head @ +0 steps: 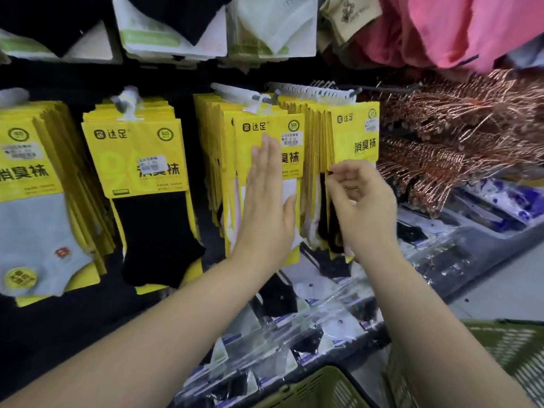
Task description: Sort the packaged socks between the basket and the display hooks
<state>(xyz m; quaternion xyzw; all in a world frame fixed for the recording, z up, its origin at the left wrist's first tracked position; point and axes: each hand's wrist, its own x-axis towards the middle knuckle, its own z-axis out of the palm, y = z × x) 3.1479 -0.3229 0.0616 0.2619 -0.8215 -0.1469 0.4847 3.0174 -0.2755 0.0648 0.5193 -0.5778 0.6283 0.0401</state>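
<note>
While the left hand [269,201] lies flat on the front sock pack [273,128] of the middle stack, its fingers are straight and close together. They hold nothing and only press on the yellow card. That pack hangs from a white display hook [235,94] near the middle of the rack, with many more yellow packs behind it.

Just beside it, toward the rack's right edge, the right stack of sock packs [357,128] hangs on its own long hook [318,91]. The right hand [360,204] is at the left edge of this stack, down where the yellow card ends. Its fingers are curled, and the tips pinch the thin edges of the packs, which are fanned a little apart. A narrow gap shows between the two stacks. The two hands are near each other but do not touch.

Toward the rack's left edge hangs a stack with black socks [141,160], then one with pale grey socks [29,178]. Dark gaps lie between these stacks. A higher row holds white-and-green sock packs [265,28]. Past the rack's right edge sit shiny copper-coloured bundles [459,122], with pink cloth [441,28] above them.

Below the hanging packs, a shelf [471,282] is crowded with socks in clear bags [309,319], right up to its front edge. The green basket [323,387] is lowest of all, between the two forearms, and only its rim shows. More green lattice [512,348] is off to the right. It may or may not be the same basket.
</note>
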